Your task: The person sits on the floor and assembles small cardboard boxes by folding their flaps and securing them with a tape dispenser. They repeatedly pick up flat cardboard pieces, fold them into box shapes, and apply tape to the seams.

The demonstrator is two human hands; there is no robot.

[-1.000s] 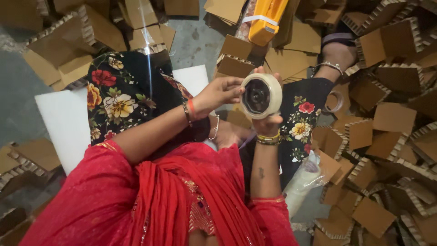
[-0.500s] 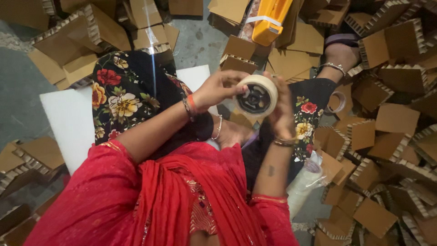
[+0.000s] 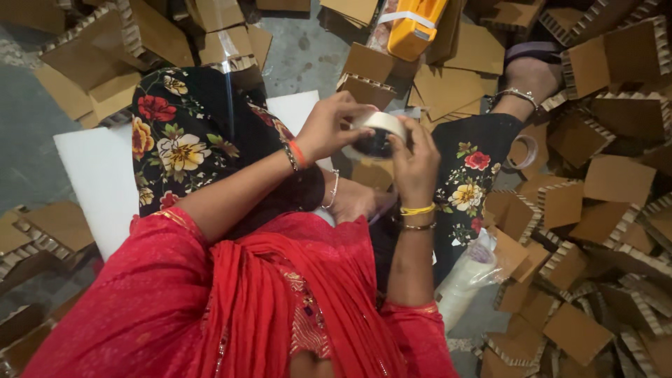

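Both hands — left hand (image 3: 334,126) & right hand (image 3: 414,164) — pinching tape roll (image 3: 378,134) over lap

A floor-level packing workshop: corrugated cardboard pieces (image 3: 609,178) lie heaped across the bare concrete floor (image 3: 301,59) from 12 to 5 o'clock, more at 9 o'clock, a white board (image 3: 91,175) spread at 9 and a yellow tape dispenser (image 3: 413,28) at 12.
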